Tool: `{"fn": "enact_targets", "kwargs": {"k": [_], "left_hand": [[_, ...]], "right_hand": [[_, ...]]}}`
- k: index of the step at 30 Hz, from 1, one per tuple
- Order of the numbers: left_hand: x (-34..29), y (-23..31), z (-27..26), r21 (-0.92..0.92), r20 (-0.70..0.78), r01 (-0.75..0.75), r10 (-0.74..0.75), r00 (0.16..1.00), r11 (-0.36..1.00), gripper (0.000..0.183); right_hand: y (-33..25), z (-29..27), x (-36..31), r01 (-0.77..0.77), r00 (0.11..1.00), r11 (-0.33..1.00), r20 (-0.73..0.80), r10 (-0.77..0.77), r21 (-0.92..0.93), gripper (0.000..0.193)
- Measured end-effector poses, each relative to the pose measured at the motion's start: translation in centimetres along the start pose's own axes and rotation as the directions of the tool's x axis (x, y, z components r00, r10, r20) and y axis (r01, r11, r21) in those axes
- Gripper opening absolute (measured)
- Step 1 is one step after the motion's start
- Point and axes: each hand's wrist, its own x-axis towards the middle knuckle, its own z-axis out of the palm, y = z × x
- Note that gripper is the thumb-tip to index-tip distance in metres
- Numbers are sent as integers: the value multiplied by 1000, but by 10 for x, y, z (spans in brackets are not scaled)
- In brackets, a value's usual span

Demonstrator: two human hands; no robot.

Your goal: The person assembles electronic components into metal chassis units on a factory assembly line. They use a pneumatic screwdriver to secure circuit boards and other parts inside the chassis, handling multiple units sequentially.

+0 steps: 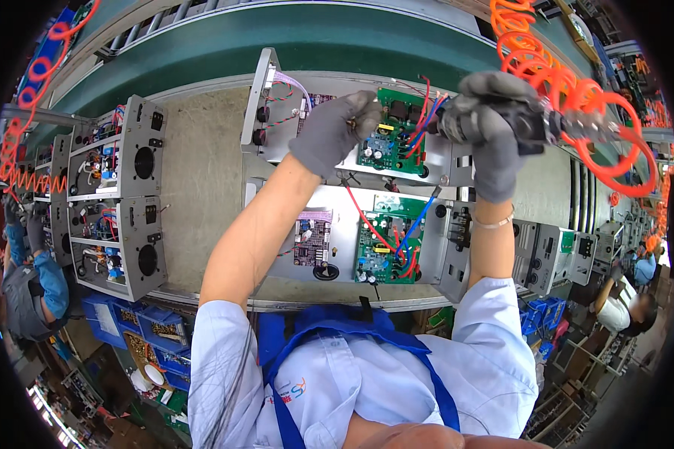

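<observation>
My right hand (496, 161), in a grey glove, is wrapped round a black air screwdriver (530, 126). It is held over the right end of the far metal chassis (440, 159), its tip pointing left. An orange coiled hose (627, 161) runs behind the tool. My left hand (328, 135), gloved too, has its fingertips pinched at the left edge of a green circuit board (378, 156) in that chassis. Whatever they pinch is too small to make out. Red and blue wires (421, 123) rise from the board. Nearer me lies a second open chassis (344, 202) with another green board (386, 254).
Several upright grey chassis (138, 161) stand at the left on the line, and more units (550, 258) at the right. Blue bins (161, 329) of small parts sit below the left edge. Co-workers (34, 288) (625, 307) are at both sides.
</observation>
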Motion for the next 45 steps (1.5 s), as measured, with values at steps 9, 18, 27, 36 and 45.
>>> {"fn": "enact_targets", "kwargs": {"k": [9, 18, 27, 36, 45], "left_hand": [[-145, 9, 27, -46, 20, -6, 7, 1000, 999, 35], [-235, -77, -4, -297, -102, 157, -194, 976, 942, 31], [-238, -109, -18, -364, -116, 112, -164, 980, 925, 31], [-216, -113, -8, -221, -159, 41, -77, 984, 974, 39], [-208, -104, 13, -355, 38, 98, -91, 995, 930, 31]], "right_hand": [[0, 12, -45, -89, 996, 990, -37, 85, -106, 29], [5, 9, -45, -49, 988, 977, 134, 78, -210, 31], [8, -3, -35, -207, 931, 978, 302, 205, -26, 33], [-6, 4, -31, -144, 976, 989, 164, 144, -12, 29], [-140, 22, -81, 339, 902, 785, 57, -428, 519, 31]]}}
